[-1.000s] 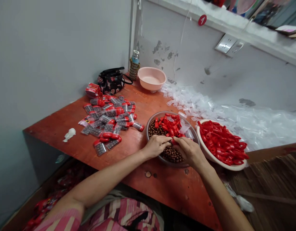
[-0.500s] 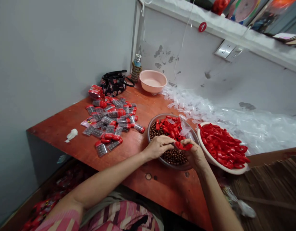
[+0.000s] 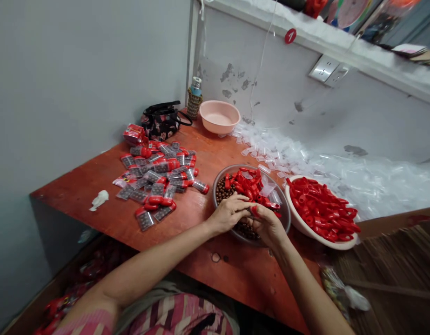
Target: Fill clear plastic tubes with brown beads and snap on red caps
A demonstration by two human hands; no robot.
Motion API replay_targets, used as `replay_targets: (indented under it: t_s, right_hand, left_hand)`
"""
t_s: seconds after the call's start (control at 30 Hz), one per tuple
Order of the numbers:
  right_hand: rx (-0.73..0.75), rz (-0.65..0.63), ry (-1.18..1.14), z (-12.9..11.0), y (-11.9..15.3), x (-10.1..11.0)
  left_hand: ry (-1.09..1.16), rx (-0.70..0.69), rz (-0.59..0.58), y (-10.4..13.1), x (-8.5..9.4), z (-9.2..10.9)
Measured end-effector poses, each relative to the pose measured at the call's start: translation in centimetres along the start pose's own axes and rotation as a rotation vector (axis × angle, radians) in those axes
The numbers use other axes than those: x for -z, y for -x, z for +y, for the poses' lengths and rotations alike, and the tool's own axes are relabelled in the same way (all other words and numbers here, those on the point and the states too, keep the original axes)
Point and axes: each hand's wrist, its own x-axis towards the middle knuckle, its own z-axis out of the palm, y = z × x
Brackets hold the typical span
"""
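Observation:
Both hands meet over the near part of a grey bowl (image 3: 287, 218) that holds brown beads (image 3: 223, 191), red plastic caps (image 3: 248, 182) and a few clear pieces. My left hand (image 3: 230, 214) has its fingers closed around something mostly hidden between the hands. My right hand (image 3: 267, 224) is closed on a small red cap (image 3: 254, 211), which shows at its fingertips against the left fingers. To the right stands a white bowl (image 3: 296, 215) heaped with red caps (image 3: 318, 209).
Several filled tubes with red ends (image 3: 162, 177) lie on the red table (image 3: 197, 260) at left. Clear plastic sleeves (image 3: 382, 181) pile along the wall. A pink basin (image 3: 219, 116), a flowered bag (image 3: 160, 122) and a bottle (image 3: 196, 90) stand at the back.
My right hand has moved left, closer to my left hand, and turned inward. Less red shows between the hands. The view has shifted slightly.

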Motion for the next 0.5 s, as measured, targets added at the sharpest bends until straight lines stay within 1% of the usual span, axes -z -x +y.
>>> replay_targets:
  t_s: [0.1,0.13,0.2,0.27,0.33,0.37,0.4,0.43,0.47,0.5]
  right_hand:
    - [-0.014,-0.046,0.117,-0.4,-0.4,0.9]
    - [0.017,-0.041,0.206,-0.8,-0.7,1.5]
    - [0.152,0.049,0.497,-1.8,-1.4,3.0]
    - [0.323,0.205,0.944,-2.9,-2.2,4.8]
    - [0.452,0.290,1.439,-3.4,-3.2,6.4]
    - [0.496,0.288,1.646,-3.5,-3.7,7.0]
    - [0.525,0.258,1.808,-3.5,-4.2,7.4]
    - [0.547,0.217,1.920,-3.5,-4.6,7.8]
    - [0.562,0.178,1.987,-3.4,-4.9,8.0]
    - [0.576,0.160,2.013,-3.3,-5.2,8.1]
  left_hand:
    - [0.059,0.022,0.051,-0.2,-0.1,0.3]
    - [0.088,0.039,0.074,-0.3,0.2,0.4]
    - [0.133,0.086,0.148,-0.6,1.3,0.3]
    - [0.118,0.151,0.285,-1.0,3.6,-0.2]
    - [0.019,0.208,0.483,-1.4,6.6,-1.3]
    - [-0.063,0.211,0.566,-1.5,8.1,-1.8]
    - [-0.151,0.203,0.646,-1.7,9.4,-2.3]
    - [-0.233,0.190,0.696,-1.7,10.5,-2.6]
    - [-0.299,0.177,0.716,-1.7,11.2,-2.8]
    - [-0.343,0.163,0.708,-1.7,11.5,-2.7]
